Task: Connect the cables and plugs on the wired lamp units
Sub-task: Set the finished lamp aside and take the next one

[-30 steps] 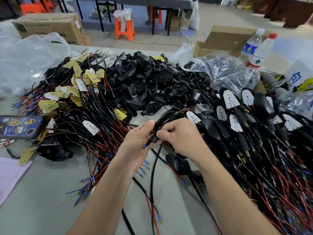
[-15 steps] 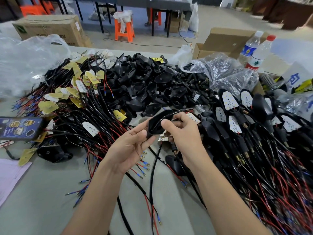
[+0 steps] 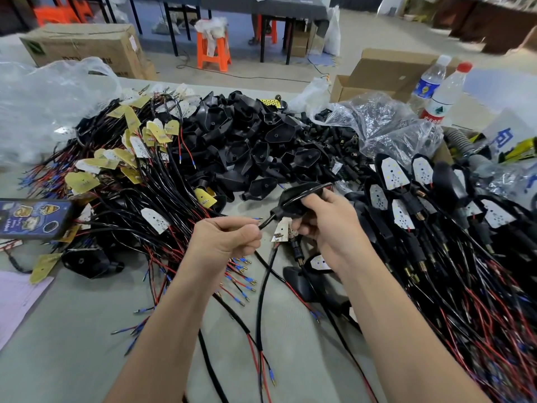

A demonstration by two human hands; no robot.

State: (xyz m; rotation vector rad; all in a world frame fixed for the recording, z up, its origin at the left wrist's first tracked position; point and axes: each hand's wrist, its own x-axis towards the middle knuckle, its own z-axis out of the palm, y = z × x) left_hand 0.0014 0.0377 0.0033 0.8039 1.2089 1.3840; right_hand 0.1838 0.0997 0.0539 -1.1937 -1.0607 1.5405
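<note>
Though half hidden, cable (image 3: 266, 221) seemingly in left hand (image 3: 225, 239), housing (image 3: 293, 199) in right hand (image 3: 328, 225).

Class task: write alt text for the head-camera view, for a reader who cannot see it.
A person's right hand holds a black lamp housing while the left hand pinches its cable. Heaps of wired lamp boards and black housings lie on the grey table.

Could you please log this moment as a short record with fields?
Right hand: holds the black lamp housing
Left hand: pinches the black cable beside the housing's neck
Left pile: wired LED boards
Middle pile: empty black housings
Right pile: assembled lamp units
Also in view: phone, two bottles
</note>
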